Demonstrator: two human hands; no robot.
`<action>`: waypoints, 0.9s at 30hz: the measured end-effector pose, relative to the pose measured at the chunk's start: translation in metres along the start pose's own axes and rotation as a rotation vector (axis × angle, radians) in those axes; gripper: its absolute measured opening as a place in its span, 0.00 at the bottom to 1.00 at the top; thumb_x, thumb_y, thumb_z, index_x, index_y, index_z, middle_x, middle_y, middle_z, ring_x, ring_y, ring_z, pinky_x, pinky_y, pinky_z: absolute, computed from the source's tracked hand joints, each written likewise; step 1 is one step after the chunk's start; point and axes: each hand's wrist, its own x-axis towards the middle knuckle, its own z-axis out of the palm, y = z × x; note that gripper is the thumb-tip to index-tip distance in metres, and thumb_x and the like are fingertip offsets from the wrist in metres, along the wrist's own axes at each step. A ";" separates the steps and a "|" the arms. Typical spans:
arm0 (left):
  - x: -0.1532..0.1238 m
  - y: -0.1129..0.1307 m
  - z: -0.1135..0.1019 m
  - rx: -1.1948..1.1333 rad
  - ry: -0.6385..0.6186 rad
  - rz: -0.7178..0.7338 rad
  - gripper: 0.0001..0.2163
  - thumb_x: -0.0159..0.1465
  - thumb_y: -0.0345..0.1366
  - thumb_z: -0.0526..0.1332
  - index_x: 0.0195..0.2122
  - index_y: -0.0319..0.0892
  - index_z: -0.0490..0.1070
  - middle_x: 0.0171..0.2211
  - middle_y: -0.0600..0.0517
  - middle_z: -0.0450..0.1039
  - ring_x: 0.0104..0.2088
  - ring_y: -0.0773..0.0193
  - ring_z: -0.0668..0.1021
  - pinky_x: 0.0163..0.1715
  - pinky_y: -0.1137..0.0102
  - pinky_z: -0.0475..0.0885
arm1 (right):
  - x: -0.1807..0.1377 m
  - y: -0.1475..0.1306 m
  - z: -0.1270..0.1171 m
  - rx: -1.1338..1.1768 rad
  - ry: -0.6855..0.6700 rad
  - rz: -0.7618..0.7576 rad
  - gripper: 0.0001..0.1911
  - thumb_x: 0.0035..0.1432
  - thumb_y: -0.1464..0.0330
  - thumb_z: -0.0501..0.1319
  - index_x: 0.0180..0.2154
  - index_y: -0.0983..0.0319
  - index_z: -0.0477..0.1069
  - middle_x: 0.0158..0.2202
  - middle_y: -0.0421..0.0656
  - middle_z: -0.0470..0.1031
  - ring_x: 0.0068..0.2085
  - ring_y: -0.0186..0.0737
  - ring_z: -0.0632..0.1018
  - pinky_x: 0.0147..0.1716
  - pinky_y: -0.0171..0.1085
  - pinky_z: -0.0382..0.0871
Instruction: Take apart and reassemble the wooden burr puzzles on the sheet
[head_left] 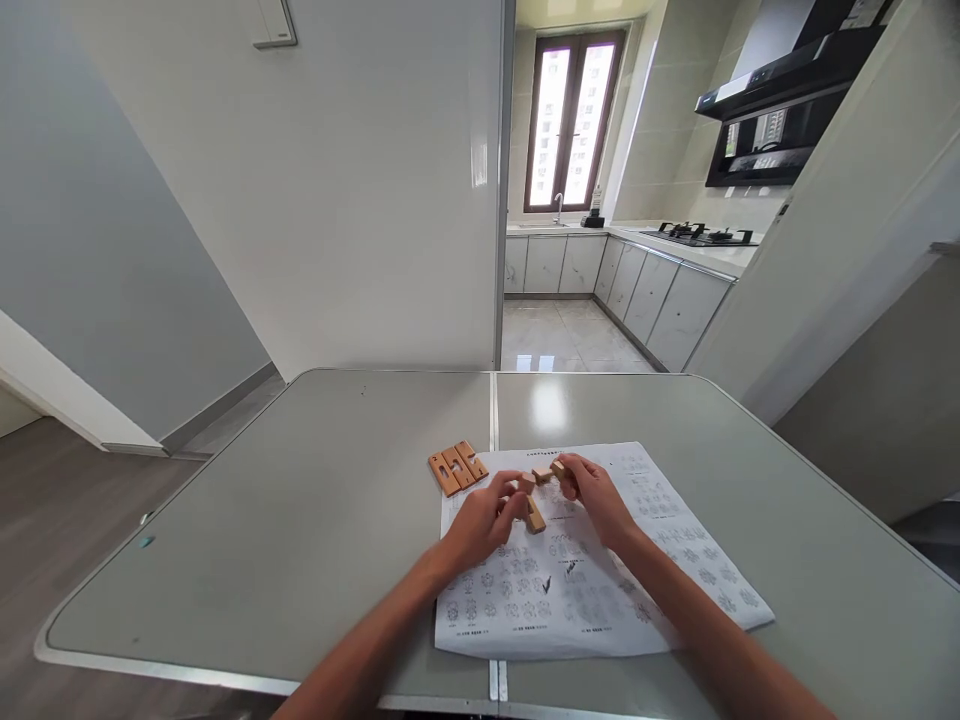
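Note:
My left hand (487, 522) is over the printed sheet (517, 625), its thumb and fingers closed around a small wooden block (527, 483). Just under its fingertips lies a longer notched wooden piece (535, 517). My right hand (595, 492) pinches another wooden block (557, 468), partly covered by the fingers. Between both hands sits a short wooden block (541, 476) on the paper; whether it touches the held ones I cannot tell. At the sheet's upper left corner, flat orange-brown wooden plates (457, 467) with cut-outs and numbers lie side by side.
The grey folding table (300, 540) has a metal seam (493, 410) down its middle and a metal rim. A small bluish bit (145, 541) lies near its left edge. Beyond a doorway are kitchen cabinets (645, 290), a gas stove (701, 235) and a window (574, 120).

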 end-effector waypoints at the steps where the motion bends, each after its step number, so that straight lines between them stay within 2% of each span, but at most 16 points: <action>1: 0.001 -0.002 -0.001 0.022 0.041 -0.021 0.15 0.75 0.46 0.49 0.55 0.43 0.65 0.33 0.52 0.81 0.26 0.66 0.78 0.30 0.73 0.70 | 0.001 0.001 -0.001 -0.074 -0.005 -0.018 0.21 0.64 0.49 0.58 0.28 0.59 0.67 0.21 0.35 0.61 0.23 0.36 0.61 0.24 0.36 0.56; 5: 0.004 -0.008 -0.003 0.178 0.146 -0.110 0.17 0.74 0.44 0.51 0.59 0.42 0.61 0.25 0.56 0.79 0.24 0.63 0.78 0.29 0.71 0.69 | 0.001 -0.001 -0.002 -0.468 -0.097 -0.114 0.27 0.68 0.45 0.49 0.27 0.58 0.66 0.22 0.38 0.65 0.25 0.38 0.65 0.26 0.36 0.56; 8: 0.004 -0.009 -0.003 0.315 0.131 -0.113 0.18 0.73 0.41 0.52 0.61 0.42 0.61 0.23 0.57 0.77 0.22 0.63 0.78 0.27 0.71 0.67 | -0.003 -0.003 -0.001 -0.702 -0.190 -0.193 0.28 0.71 0.47 0.45 0.26 0.58 0.63 0.22 0.38 0.67 0.25 0.39 0.66 0.28 0.37 0.57; 11: 0.002 -0.007 -0.002 0.426 0.087 -0.063 0.17 0.72 0.38 0.52 0.60 0.43 0.64 0.23 0.57 0.77 0.23 0.62 0.78 0.29 0.70 0.67 | -0.006 -0.002 0.001 -0.842 -0.229 -0.254 0.28 0.73 0.51 0.42 0.25 0.58 0.60 0.23 0.39 0.69 0.25 0.39 0.67 0.28 0.37 0.56; 19: 0.002 -0.004 0.004 0.591 0.047 -0.073 0.12 0.72 0.39 0.53 0.51 0.43 0.72 0.23 0.54 0.77 0.25 0.60 0.80 0.27 0.70 0.65 | -0.002 0.011 0.008 -1.104 -0.134 -0.256 0.27 0.75 0.57 0.41 0.27 0.59 0.65 0.27 0.42 0.77 0.29 0.41 0.74 0.29 0.37 0.55; 23: 0.002 -0.007 0.006 0.640 0.040 -0.061 0.16 0.75 0.42 0.49 0.53 0.44 0.72 0.27 0.51 0.79 0.30 0.57 0.82 0.29 0.69 0.67 | -0.002 0.017 0.013 -1.178 -0.059 -0.247 0.24 0.75 0.59 0.44 0.29 0.58 0.66 0.28 0.42 0.78 0.29 0.41 0.76 0.28 0.37 0.52; 27: 0.002 -0.009 0.006 0.584 0.038 -0.071 0.18 0.75 0.45 0.48 0.56 0.43 0.70 0.24 0.52 0.76 0.27 0.58 0.81 0.30 0.69 0.68 | -0.004 0.020 0.015 -1.110 0.008 -0.243 0.21 0.74 0.55 0.47 0.33 0.57 0.68 0.27 0.42 0.78 0.28 0.42 0.77 0.28 0.36 0.53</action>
